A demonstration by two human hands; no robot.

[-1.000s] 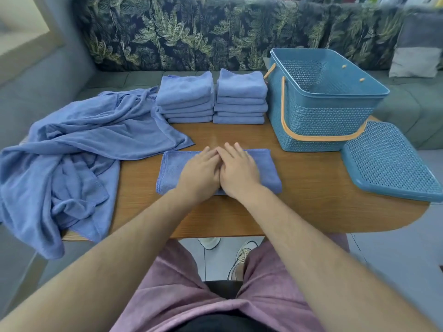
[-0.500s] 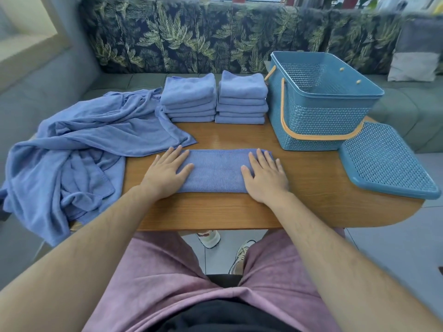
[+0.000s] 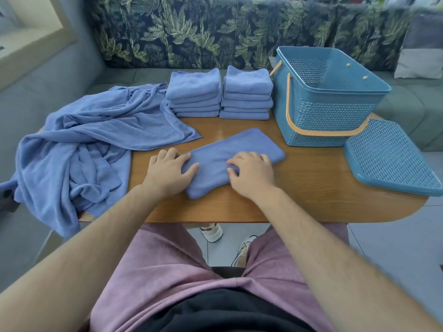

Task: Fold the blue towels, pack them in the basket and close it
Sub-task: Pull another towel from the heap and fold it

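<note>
left hand (image 3: pixel 169 172): fingers curled round near-left end of long folded blue cloth towel (image 3: pixel 242 146) | right hand (image 3: pixel 253 174): fingers curled, pinching its middle | towel lies slanted on wooden tabletop (image 3: pixel 311 188), near-left of open blue perforated plastic basket (image 3: pixel 330 113)

We are holding both bare forearms stretched forward, converging toward the middle. Our left hand (image 3: pixel 169 170) is gripping the left end of the folded towel (image 3: pixel 239 144), thumb lying on top. Our right hand (image 3: pixel 253 173) is pinching it alongside with bent fingers, knuckles raised.
</note>
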